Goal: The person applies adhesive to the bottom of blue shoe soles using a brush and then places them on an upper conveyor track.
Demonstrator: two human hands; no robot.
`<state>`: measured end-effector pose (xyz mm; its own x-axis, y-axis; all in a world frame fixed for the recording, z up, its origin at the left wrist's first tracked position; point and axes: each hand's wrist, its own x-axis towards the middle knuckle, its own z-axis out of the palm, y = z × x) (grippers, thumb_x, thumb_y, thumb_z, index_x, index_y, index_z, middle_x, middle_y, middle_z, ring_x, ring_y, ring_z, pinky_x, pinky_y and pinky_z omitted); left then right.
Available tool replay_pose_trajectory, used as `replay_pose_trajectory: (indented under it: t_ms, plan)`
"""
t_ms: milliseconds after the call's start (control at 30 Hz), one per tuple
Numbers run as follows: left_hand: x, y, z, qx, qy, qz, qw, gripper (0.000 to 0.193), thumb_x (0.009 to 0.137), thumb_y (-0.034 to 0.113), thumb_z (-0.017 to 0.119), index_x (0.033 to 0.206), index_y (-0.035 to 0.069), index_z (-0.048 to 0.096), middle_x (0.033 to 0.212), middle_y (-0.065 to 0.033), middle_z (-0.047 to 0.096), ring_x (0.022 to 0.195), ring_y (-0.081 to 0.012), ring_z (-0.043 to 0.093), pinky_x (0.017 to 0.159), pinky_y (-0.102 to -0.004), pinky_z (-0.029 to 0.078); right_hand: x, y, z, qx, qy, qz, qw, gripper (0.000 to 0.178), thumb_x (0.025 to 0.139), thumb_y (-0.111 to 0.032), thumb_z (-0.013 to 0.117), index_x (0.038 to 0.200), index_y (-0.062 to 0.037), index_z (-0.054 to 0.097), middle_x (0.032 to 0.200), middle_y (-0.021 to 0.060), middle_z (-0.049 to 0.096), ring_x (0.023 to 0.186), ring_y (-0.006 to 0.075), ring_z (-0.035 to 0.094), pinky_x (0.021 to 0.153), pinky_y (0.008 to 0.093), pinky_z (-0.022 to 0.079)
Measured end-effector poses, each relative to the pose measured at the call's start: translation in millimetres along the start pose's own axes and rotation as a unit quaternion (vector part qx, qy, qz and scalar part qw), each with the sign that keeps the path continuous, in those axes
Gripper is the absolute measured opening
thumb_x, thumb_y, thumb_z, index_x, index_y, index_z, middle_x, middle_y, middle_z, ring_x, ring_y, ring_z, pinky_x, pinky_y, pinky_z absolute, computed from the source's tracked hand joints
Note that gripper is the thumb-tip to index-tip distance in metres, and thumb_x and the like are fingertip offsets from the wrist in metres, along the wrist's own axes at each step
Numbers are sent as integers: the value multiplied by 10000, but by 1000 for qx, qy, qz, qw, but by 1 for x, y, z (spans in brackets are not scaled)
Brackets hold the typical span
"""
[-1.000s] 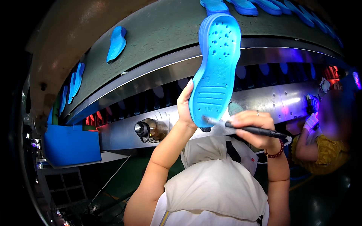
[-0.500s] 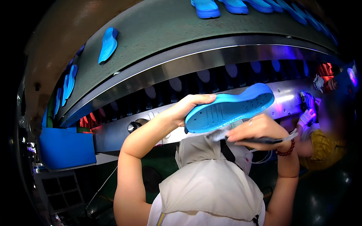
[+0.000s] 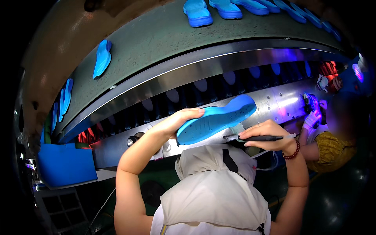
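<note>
Left hand [image 3: 178, 123] is clamped on the left end of a blue foam shoe sole [image 3: 217, 119], thumb side along the upper rim, remaining fingers mostly hidden. Sole is in the air over the steel ledge [image 3: 284, 100], tilted, hollow inner face toward the wearer. Gripping one end only seems to leave most of that face and the lower rim uncovered.

Right hand [image 3: 270, 135] is closed pen-style on a black-handled brush [image 3: 266, 138], bristles pointing left, close by the sole's lower rim. Touching or just apart: can't tell. The pen-style hold presumably gives fine control of the tip. Hands are apart from each other, one per item.

Beyond the ledge, more blue soles [image 3: 197, 13] lie on the green conveyor belt [image 3: 149, 47], bunched at upper right, with a lone sole [image 3: 102, 58] farther left; lying flat probably keeps them steady. Dark container [image 3: 135, 140] sits on the ledge behind the left forearm, within easy reach, partly blocked. At right, a co-worker's gloved hand [image 3: 312, 118] is at a shoe [image 3: 311, 102] under purple light.
</note>
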<state>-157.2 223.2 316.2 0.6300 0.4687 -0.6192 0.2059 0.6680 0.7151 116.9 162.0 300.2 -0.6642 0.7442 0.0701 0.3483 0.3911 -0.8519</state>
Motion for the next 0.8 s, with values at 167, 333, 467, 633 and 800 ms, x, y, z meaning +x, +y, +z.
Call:
replay_pose_trajectory:
  t_ms: [167,333,467,633,800]
  plan:
    - [35,-49,3,-327,-61,28,943,519,809,341,508,1235,60,413,1183,-185,470,1019,-331,506,828,-514,435,8,8,35,144,183,-7,972,145,725,-37,622,860,7,649,846,113,653,749,147,612,674,246,472]
    - [38,-66,9,-358,-67,38,931,541,832,375,470,1242,33,385,1158,-196,486,995,-338,525,806,-495,455,-4,54,28,90,354,86,927,129,761,-49,591,850,30,640,771,114,641,664,121,591,592,220,463]
    - [52,-84,5,-383,-74,40,920,553,812,372,494,1247,48,385,1204,-204,440,1025,-379,491,814,-569,413,10,78,59,17,483,99,870,138,751,-14,587,878,20,627,807,131,640,688,181,615,616,257,474]
    - [48,-107,-22,-434,-51,85,895,516,865,374,420,1245,27,383,1158,-170,502,982,-309,545,819,-485,449,27,18,84,124,243,108,956,113,745,-33,594,837,18,637,723,120,630,600,179,609,547,262,466]
    - [2,-137,-45,-382,-23,236,893,533,840,311,454,1257,-7,356,1160,-171,502,1000,-277,538,865,-407,428,5,31,75,499,315,-128,797,257,832,-201,513,937,33,530,911,223,579,436,141,497,442,214,445]
